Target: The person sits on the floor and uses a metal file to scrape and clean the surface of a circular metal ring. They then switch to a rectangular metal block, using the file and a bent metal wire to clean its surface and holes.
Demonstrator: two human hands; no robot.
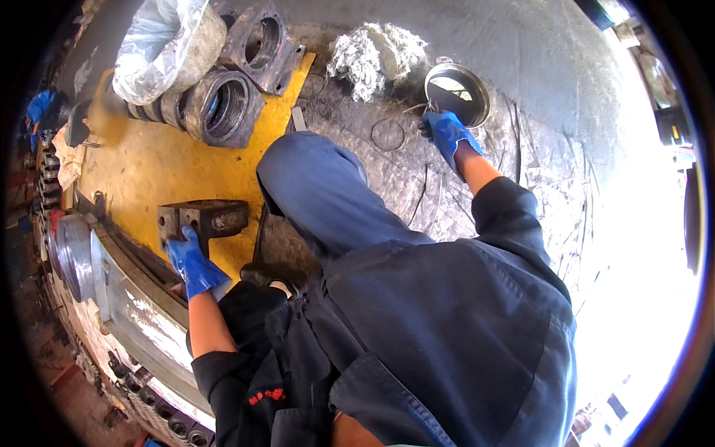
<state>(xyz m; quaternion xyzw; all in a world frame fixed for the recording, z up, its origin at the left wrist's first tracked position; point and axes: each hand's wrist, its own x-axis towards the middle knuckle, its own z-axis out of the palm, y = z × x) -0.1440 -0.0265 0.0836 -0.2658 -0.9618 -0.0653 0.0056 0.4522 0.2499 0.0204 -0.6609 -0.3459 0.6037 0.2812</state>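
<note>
My left hand (195, 267), in a blue rubber glove, grips the near left corner of a dark, greasy metal block (220, 216) with holes in its faces. The block rests on a yellow plate. Farther to the right, my right hand (451, 138), also gloved in blue, is closed at the near left rim of a round metal pan (482, 89) holding dark liquid. Something thin sticks out by its fingertips, too small to name. My bent knee lies between the two hands.
Heavy ring-shaped metal housings (216, 108) stand on the yellow plate (134, 164) at the far left, next to a plastic-lined bucket (201, 52). White shredded rags (357, 63) lie left of the pan. A thin ring (388, 135) lies on the dirty floor sheet. A metal-edged bench (141, 313) runs along the left.
</note>
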